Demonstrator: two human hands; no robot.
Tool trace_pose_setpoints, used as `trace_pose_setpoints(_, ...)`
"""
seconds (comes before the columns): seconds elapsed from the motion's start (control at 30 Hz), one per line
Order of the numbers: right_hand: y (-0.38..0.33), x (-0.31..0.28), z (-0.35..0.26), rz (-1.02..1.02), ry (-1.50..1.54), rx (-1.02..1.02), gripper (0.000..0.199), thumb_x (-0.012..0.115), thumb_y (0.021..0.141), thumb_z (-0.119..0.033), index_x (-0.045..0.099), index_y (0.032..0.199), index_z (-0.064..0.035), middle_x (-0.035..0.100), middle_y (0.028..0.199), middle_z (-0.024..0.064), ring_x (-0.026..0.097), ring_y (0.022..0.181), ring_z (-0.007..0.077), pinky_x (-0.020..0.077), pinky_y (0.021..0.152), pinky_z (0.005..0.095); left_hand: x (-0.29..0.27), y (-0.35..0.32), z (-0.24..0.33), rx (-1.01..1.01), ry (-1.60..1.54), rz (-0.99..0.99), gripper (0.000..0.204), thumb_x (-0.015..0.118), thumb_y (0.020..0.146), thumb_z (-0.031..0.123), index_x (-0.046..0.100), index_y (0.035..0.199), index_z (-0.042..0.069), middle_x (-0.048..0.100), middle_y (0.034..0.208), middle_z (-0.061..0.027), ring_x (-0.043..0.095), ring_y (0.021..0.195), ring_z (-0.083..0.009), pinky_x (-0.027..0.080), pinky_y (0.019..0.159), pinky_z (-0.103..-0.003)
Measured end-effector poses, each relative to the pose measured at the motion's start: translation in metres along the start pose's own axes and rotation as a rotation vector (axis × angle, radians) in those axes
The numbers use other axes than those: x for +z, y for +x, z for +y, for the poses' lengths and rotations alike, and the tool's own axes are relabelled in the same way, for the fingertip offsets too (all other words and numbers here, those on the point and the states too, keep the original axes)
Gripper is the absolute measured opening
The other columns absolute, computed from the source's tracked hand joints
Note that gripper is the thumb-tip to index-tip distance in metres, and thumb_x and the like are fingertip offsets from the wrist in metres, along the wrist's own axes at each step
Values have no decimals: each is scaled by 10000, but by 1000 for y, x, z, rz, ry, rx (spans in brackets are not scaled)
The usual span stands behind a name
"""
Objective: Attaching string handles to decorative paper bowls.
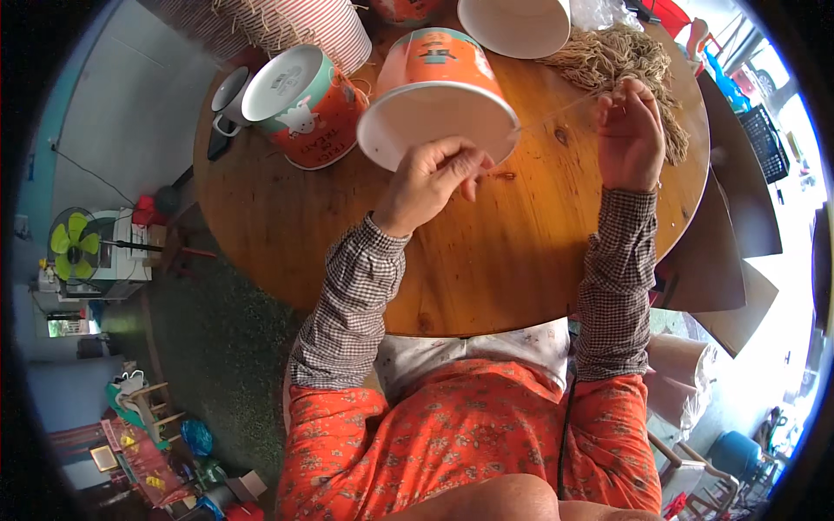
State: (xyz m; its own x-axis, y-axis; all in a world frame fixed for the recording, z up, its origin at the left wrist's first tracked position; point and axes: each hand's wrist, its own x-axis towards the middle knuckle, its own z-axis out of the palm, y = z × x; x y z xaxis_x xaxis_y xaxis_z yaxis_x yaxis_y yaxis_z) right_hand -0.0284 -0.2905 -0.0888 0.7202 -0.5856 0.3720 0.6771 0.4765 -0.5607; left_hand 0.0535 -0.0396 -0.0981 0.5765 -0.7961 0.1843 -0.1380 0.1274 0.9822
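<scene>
My left hand [432, 181] grips the white rim of an orange paper bucket [439, 95] lying tilted on the round wooden table [521, 252], its open mouth facing me. A thin pale strand of string [556, 111] runs from the bucket's rim to my right hand [630, 130], which pinches its far end above the table. Just behind my right hand lies a heap of tan fibre strands [621, 56].
A second orange-and-teal paper bucket [304, 104] lies on its side at the left, a white mug [230, 100] beside it. Another white bucket [517, 26] stands at the back, with a striped stack [295, 22] of buckets. A fan [74, 247] stands on the floor at left.
</scene>
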Motion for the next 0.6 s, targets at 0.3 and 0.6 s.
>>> trace_pose_setpoints(0.3, -52, 63, 19, -446, -919, 22, 153, 597, 905, -42, 627, 1049, 1, 650, 913, 60, 589, 645, 76, 504, 572, 223, -1, -4, 8, 246, 725, 119, 144, 617, 915, 130, 655, 962, -1, 686, 815, -107, 670, 728, -152, 514, 625, -280)
trace_pose_setpoints(0.6, -50, 56, 43, -493, -1173, -21, 118, 643, 861, -87, 654, 963, -30, 692, 851, 120, 690, 740, 192, 530, 656, 290, -11, -5, 20, 657, 754, 503, 87, 678, 847, 105, 659, 882, 28, 621, 712, -87, 621, 646, -204, 483, 569, -309)
